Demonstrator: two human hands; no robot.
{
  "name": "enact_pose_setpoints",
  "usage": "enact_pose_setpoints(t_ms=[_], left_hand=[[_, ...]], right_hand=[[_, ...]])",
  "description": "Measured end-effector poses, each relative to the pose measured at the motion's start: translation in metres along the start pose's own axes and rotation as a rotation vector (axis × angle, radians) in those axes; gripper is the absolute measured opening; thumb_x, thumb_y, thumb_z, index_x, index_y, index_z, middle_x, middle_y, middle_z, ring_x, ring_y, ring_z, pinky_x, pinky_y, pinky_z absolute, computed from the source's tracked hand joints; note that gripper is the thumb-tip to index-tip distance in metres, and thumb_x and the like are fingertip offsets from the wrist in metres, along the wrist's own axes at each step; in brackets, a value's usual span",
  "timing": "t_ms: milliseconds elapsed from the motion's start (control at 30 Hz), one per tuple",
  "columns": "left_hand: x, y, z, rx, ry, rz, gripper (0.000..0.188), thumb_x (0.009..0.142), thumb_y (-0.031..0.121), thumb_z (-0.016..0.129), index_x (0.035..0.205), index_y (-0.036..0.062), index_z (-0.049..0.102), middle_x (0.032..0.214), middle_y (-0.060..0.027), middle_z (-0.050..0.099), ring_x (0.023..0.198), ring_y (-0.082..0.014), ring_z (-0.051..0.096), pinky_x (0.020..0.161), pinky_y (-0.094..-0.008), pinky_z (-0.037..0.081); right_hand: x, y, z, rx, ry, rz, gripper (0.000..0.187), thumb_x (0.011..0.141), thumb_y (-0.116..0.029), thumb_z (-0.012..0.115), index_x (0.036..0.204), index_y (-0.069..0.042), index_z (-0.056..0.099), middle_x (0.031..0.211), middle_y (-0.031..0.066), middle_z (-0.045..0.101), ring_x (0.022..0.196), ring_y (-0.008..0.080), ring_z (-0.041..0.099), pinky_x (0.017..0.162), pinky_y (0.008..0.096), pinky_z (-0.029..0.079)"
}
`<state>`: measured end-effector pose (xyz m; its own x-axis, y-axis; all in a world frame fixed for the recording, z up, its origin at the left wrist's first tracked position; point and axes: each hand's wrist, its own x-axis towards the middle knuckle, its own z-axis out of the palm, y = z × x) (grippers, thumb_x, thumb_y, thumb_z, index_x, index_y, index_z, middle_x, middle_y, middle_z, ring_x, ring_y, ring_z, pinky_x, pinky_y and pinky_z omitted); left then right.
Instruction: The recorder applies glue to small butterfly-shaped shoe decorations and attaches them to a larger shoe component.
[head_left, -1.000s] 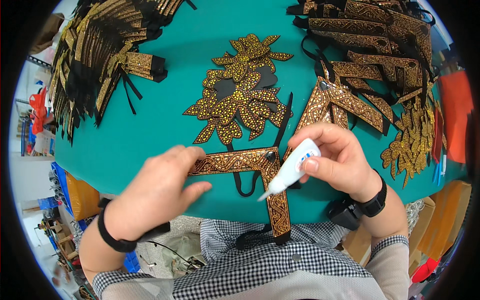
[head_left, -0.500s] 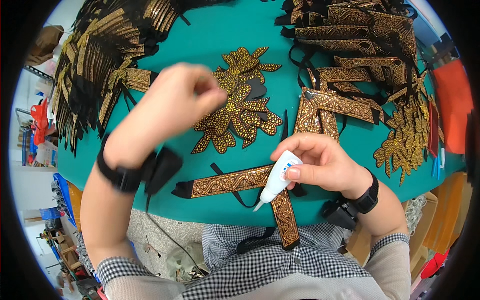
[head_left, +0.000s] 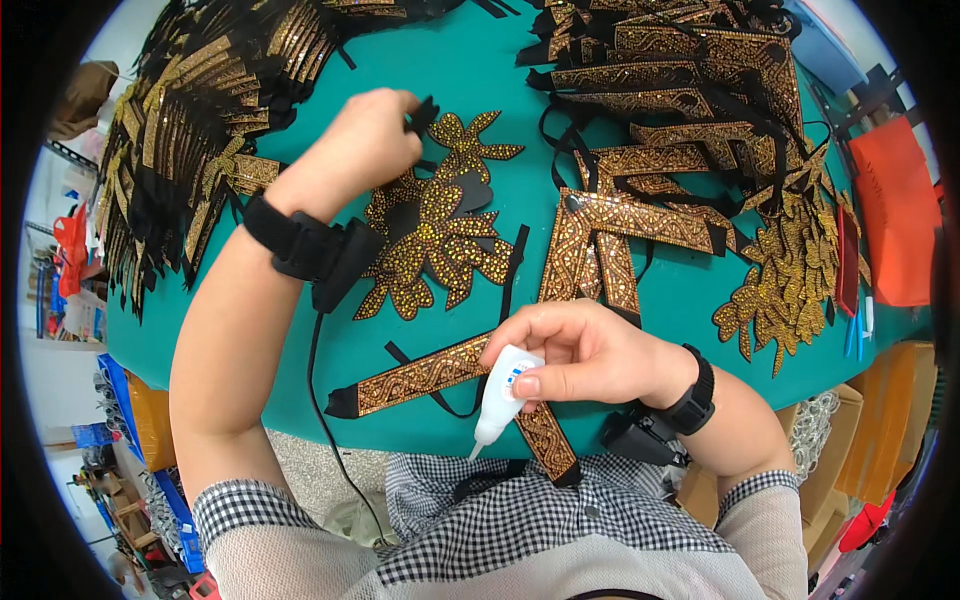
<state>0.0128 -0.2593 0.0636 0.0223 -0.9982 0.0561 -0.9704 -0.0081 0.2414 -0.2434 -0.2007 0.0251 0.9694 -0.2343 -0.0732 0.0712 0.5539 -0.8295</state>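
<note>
Fingers of the right hand (head_left: 605, 360) are clamped on one white bottle (head_left: 508, 390), its thin nozzle tilted down and left, near the table's edge. Seen from the head view, the left hand (head_left: 375, 140) has curled fingers over the upper left of one gold-studded flower ornament (head_left: 430, 240); a small black piece (head_left: 422, 115) shows at its fingertips, but I cannot tell whether they are gripping it.

Below the right hand lies one copper-patterned strip (head_left: 420, 380) with two arms showing, one on the green table (head_left: 440, 60), the other reaching past its edge; hand and bottle hide where they meet. The left hand and its wristband (head_left: 295, 235) cover part of the space beside the ornament.

Two heaps of patterned strips, a left heap (head_left: 180, 140) and a right heap (head_left: 670, 78), overlap too much to count, as do the gold flower pieces (head_left: 790, 290) near one orange-red sheet (head_left: 895, 220). One black cable (head_left: 325, 440) hangs below the left wrist.
</note>
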Motion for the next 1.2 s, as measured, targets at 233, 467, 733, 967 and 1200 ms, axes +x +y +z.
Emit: enact_pose_setpoints(t_ms=[233, 467, 733, 967, 1200], left_hand=[[-0.069, -0.015, -0.054, 0.203, 0.432, 0.262, 0.024, 0.067, -0.004, 0.055, 0.082, 0.0106, 0.067, 0.073, -0.0083, 0.053, 0.074, -0.0255, 0.054, 0.071, -0.0301, 0.045], [-0.156, 0.017, -0.064, -0.932, -0.233, 0.013, 0.033, 0.076, 0.019, 0.050, 0.095, -0.0070, 0.059, 0.090, -0.0121, 0.058, 0.082, -0.0161, 0.053, 0.075, -0.0253, 0.039], [-0.172, 0.048, -0.013, -0.842, -0.393, 0.018, 0.020, 0.072, -0.006, 0.057, 0.090, 0.0016, 0.053, 0.088, -0.0066, 0.053, 0.080, -0.0144, 0.053, 0.072, -0.0266, 0.044], [-0.180, 0.044, -0.005, -0.392, -0.260, 0.202, 0.021, 0.067, 0.000, 0.066, 0.086, 0.0030, 0.057, 0.080, -0.0061, 0.058, 0.074, -0.0214, 0.055, 0.065, -0.0300, 0.044], [-0.181, 0.046, 0.000, -0.457, -0.202, 0.138, 0.023, 0.067, -0.002, 0.065, 0.088, 0.0035, 0.059, 0.080, -0.0070, 0.060, 0.074, -0.0225, 0.054, 0.064, -0.0307, 0.043]], right_hand=[[-0.003, -0.018, -0.009, 0.077, 0.058, -0.131, 0.027, 0.084, -0.009, 0.056, 0.108, 0.003, 0.051, 0.091, 0.0108, 0.062, 0.073, 0.0134, 0.061, 0.065, 0.0250, 0.053], [-0.009, -0.029, -0.030, -0.130, 0.443, -0.343, 0.028, 0.083, -0.012, 0.057, 0.105, 0.003, 0.053, 0.087, 0.0091, 0.060, 0.061, 0.0102, 0.058, 0.058, 0.0260, 0.053], [-0.008, -0.026, -0.024, -0.363, 0.475, -0.253, 0.028, 0.081, -0.011, 0.056, 0.105, 0.001, 0.054, 0.086, 0.0094, 0.059, 0.060, 0.0100, 0.058, 0.053, 0.0245, 0.054], [-0.007, -0.024, -0.021, -0.384, 0.430, -0.211, 0.028, 0.081, -0.013, 0.059, 0.104, 0.002, 0.054, 0.084, 0.0078, 0.060, 0.060, 0.0091, 0.058, 0.054, 0.0219, 0.052], [0.002, -0.013, -0.015, -0.322, 0.399, -0.247, 0.026, 0.082, -0.012, 0.060, 0.104, 0.002, 0.054, 0.085, 0.0060, 0.061, 0.063, 0.0073, 0.058, 0.057, 0.0212, 0.050]])
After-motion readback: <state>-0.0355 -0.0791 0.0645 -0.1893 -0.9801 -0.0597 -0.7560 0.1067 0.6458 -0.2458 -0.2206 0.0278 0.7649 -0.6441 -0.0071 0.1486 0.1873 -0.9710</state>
